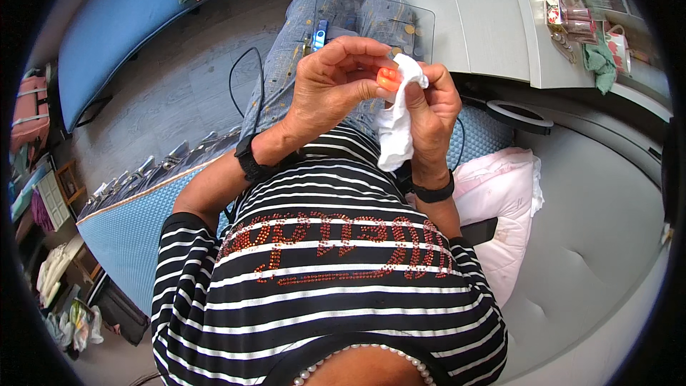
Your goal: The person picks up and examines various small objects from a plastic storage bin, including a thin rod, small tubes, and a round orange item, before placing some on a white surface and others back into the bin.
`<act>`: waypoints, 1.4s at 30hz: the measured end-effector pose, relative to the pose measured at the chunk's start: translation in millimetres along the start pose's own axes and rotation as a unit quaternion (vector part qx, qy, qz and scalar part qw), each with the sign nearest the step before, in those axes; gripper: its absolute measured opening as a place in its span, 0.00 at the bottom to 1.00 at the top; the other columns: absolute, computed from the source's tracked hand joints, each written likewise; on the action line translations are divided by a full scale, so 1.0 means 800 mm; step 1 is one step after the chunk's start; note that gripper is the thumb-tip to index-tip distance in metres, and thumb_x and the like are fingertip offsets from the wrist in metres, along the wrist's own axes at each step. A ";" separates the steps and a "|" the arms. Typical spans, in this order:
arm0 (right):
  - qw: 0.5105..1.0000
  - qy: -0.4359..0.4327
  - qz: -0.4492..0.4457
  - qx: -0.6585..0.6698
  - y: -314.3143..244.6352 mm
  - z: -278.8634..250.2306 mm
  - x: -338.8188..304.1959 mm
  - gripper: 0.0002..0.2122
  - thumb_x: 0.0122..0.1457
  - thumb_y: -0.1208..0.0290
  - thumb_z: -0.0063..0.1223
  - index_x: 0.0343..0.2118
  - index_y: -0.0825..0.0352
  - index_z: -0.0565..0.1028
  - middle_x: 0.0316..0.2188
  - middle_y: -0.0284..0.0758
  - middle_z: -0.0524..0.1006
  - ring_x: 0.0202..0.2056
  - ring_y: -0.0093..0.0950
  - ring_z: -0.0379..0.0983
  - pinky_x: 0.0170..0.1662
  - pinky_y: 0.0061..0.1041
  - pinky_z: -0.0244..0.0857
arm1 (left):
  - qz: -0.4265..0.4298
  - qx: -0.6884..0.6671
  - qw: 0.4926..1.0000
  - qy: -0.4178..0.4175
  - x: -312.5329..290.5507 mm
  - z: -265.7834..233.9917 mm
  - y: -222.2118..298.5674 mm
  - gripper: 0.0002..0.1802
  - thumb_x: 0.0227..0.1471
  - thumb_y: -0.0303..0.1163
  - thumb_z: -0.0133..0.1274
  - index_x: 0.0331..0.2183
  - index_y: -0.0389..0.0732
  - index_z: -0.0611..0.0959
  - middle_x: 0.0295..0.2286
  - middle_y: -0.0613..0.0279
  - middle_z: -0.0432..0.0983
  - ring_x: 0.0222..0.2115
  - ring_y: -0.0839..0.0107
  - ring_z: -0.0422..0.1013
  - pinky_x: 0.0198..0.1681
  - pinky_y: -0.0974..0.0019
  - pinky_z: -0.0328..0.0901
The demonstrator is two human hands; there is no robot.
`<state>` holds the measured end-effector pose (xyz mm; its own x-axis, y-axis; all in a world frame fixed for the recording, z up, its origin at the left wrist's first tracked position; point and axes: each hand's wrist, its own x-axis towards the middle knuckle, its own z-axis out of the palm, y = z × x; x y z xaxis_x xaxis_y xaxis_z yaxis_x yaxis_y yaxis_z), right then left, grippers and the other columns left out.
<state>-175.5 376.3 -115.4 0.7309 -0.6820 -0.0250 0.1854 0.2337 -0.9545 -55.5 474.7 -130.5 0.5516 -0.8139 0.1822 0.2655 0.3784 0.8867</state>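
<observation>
Above my lap, my left hand (332, 78) pinches a small glossy orange piece (388, 80) with rounded bumps between thumb and fingers. What kind of thing it is I cannot make out. My right hand (432, 114) grips a white cloth (395, 136), which hangs down below the fingers. The cloth's upper part lies against the right side of the orange piece. Under the hands, a clear plastic tray (423, 20) rests on my patterned trousers. A small blue tool (320, 34) lies on the tray's left side, near my left fingers.
A white cabinet (493, 21) stands ahead on the right, with small boxes and a green cloth (599, 68) at its far side. A blue bench (121, 43) is at the far left. A black cable (232, 78) loops beside my left leg. Pink bedding (500, 207) lies at my right.
</observation>
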 end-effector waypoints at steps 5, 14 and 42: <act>0.983 0.009 -0.120 -0.136 -0.006 0.002 0.001 0.07 0.55 0.77 0.57 0.29 0.69 0.68 0.30 0.30 0.72 0.26 0.14 0.64 0.29 0.13 0.60 | -0.004 -0.026 1.000 -0.014 0.000 -0.003 0.002 0.19 0.44 0.18 0.59 0.42 0.34 0.77 0.36 0.56 0.77 0.38 0.71 0.74 0.45 0.70 0.71; 0.988 0.114 -0.086 -0.064 -0.008 -0.005 0.004 0.11 0.55 0.77 0.56 0.41 0.71 0.71 0.35 0.32 0.75 0.34 0.18 0.70 0.39 0.14 0.64 | -0.162 -0.125 0.978 0.034 -0.003 -0.011 0.012 0.15 0.49 0.23 0.56 0.42 0.36 0.77 0.39 0.58 0.76 0.39 0.72 0.73 0.45 0.69 0.69; 0.912 -0.017 -0.197 -0.359 -0.008 0.017 0.006 0.06 0.53 0.74 0.59 0.31 0.69 0.75 0.26 0.33 0.76 0.27 0.21 0.71 0.32 0.18 0.64 | -0.138 -0.193 0.970 0.053 -0.005 -0.018 -0.012 0.13 0.46 0.15 0.55 0.37 0.36 0.77 0.39 0.55 0.76 0.38 0.71 0.73 0.44 0.71 0.70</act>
<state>-164.2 380.5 -105.3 0.7227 -0.5905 0.3592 -0.0316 -0.5473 -0.8363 -49.2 480.6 -146.1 0.4899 -0.8658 -0.1025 0.6800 0.3059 0.6664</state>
